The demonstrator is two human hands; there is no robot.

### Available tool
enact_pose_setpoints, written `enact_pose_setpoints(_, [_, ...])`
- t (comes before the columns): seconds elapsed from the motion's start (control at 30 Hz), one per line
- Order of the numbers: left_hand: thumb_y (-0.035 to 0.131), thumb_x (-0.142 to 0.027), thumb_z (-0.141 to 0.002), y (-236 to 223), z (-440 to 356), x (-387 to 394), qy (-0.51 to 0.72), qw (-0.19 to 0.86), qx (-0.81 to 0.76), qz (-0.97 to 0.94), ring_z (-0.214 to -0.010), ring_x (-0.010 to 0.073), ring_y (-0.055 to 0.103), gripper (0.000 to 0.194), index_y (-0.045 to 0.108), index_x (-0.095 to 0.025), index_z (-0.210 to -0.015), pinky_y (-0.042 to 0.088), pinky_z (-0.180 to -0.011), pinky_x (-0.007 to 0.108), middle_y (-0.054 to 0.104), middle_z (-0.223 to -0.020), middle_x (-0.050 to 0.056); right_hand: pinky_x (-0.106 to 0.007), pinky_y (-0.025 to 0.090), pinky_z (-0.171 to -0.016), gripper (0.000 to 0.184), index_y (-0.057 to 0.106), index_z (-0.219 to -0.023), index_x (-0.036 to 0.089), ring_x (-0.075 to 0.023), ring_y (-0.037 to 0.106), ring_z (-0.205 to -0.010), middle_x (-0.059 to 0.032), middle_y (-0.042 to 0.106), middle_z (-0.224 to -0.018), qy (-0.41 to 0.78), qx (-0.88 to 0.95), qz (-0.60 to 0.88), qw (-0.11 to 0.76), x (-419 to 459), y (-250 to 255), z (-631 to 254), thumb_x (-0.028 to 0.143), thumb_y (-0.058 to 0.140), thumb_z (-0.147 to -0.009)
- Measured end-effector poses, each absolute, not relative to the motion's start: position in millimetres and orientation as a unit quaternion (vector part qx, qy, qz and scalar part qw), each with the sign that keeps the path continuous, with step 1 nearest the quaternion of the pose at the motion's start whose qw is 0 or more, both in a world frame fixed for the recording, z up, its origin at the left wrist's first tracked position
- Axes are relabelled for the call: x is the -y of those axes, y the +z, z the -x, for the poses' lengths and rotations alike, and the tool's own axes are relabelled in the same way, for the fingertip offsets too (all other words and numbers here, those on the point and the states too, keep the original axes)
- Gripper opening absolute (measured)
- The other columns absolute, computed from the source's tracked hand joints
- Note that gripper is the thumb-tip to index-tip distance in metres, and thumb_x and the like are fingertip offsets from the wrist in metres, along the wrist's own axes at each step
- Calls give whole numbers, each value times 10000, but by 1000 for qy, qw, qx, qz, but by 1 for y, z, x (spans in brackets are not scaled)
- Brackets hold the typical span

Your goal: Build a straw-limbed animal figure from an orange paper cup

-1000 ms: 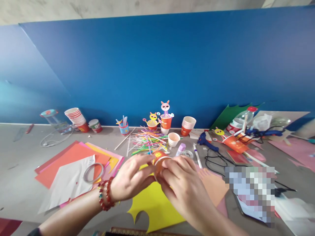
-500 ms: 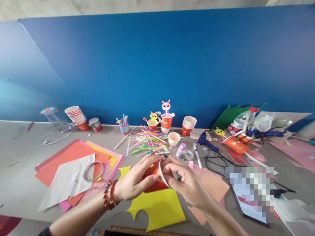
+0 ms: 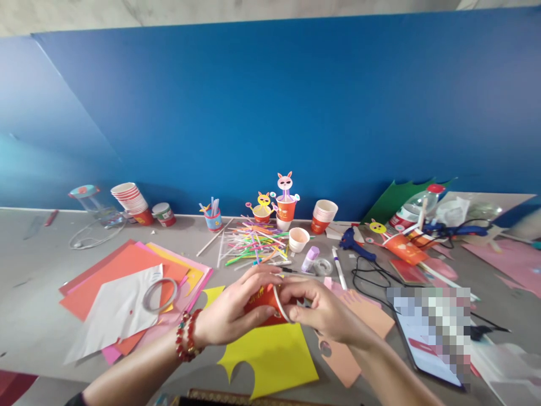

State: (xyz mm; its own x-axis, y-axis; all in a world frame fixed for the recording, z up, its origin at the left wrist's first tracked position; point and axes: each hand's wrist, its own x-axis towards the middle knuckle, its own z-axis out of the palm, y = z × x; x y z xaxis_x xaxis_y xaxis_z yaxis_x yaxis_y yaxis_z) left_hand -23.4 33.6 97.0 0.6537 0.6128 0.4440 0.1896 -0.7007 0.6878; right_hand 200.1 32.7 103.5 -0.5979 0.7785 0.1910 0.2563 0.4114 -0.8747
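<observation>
A red paper cup [image 3: 261, 304] with yellow print lies sideways between my hands, its white rim facing right. My left hand [image 3: 236, 307] wraps round the cup's body from the left, fingers over the top and thumb along the near side. At the rim is my right hand [image 3: 315, 304], with its fingers closed at the cup's mouth; the fingertips are partly hidden there. Below the cup lies yellow paper [image 3: 279, 361] with curved pieces cut out. Peach paper [image 3: 344, 361] with a round hole lies under my right wrist.
Behind my hands are a heap of coloured straws [image 3: 256, 242], a white cup [image 3: 298, 239], a glue stick [image 3: 310, 259] and decorated cups [image 3: 285, 208]. A blue glue gun [image 3: 357, 245] with a black cord and a phone [image 3: 426, 344] lie right; paper sheets and a tape roll [image 3: 160, 295] left.
The cup has turned from mouth towards me to lying sideways, its rim now facing right. My left hand has shifted round its body; my right hand has moved right, staying at the rim.
</observation>
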Motion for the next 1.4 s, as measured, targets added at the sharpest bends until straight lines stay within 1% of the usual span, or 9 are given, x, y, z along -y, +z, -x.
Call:
enact_pose_setpoints(0.17, [587,-87,-892,100,25,-35,332,278,-250,-866,-1259,239,521,250,561,-194,-1116,490,-1032,407,533,-1300,145,-250,486,-735,191,667,-740,180,-146,632,-783,3,672,-805,451,790,309,277,-37,108,-198,55,570,-847])
enact_pose_setpoints(0.3, [603,-108,-891,109,25,-35,297,223,-237,-898,-1080,213,559,133,575,-191,-991,491,-963,384,628,-1104,86,-241,479,-686,198,698,-755,186,-149,636,-761,5,688,-806,459,791,319,249,-38,107,-197,48,573,-820])
enact_pose_setpoints(0.4, [571,-151,-922,115,24,-33,267,141,-252,-919,-975,206,547,46,585,-188,-898,448,-984,434,651,-993,61,-224,459,-611,183,697,-705,185,-146,617,-695,13,677,-729,453,791,342,228,-40,104,-196,100,595,-831])
enact_pose_setpoints(0.5, [533,-158,-938,115,21,-27,248,61,-277,-926,-973,214,544,113,595,-190,-848,373,-1066,510,653,-922,43,-212,416,-541,173,699,-666,184,-142,592,-633,16,664,-663,431,788,379,224,-42,103,-195,178,647,-831])
enact_pose_setpoints(0.67, [487,-82,-925,103,17,-21,221,-60,-287,-930,-1004,197,553,189,606,-196,-834,166,-1207,553,654,-878,13,-204,333,-513,141,689,-659,185,-122,567,-581,36,625,-614,356,815,412,197,-42,109,-191,117,645,-775])
enact_pose_setpoints(0.83, [489,-59,-912,95,16,-25,240,-164,-259,-921,-1019,186,566,210,646,-195,-884,89,-1243,524,669,-869,8,-210,284,-514,180,581,-596,173,-100,513,-547,46,559,-606,238,842,431,220,-36,112,-185,35,609,-708])
enact_pose_setpoints(1.13, [484,-35,-910,88,19,-37,331,-179,-209,-903,-1013,162,611,245,679,-184,-911,62,-1261,474,718,-916,13,-219,277,-518,202,509,-633,186,-110,512,-540,39,529,-606,137,840,445,279,-28,98,-176,84,576,-793])
enact_pose_setpoints(1.3, [429,-49,-955,90,20,-37,347,-184,-210,-895,-970,162,636,275,677,-167,-948,19,-1263,492,755,-901,6,-245,254,-511,199,531,-665,186,-105,505,-496,23,547,-627,43,822,475,310,-19,92,-170,132,534,-856])
enact_pose_setpoints(1.4, [464,-82,-964,85,23,-35,353,-187,-232,-887,-976,167,638,240,682,-181,-941,12,-1259,491,770,-929,2,-270,240,-506,225,544,-659,186,-106,494,-474,12,566,-637,14,807,493,324,-18,95,-172,168,521,-883])
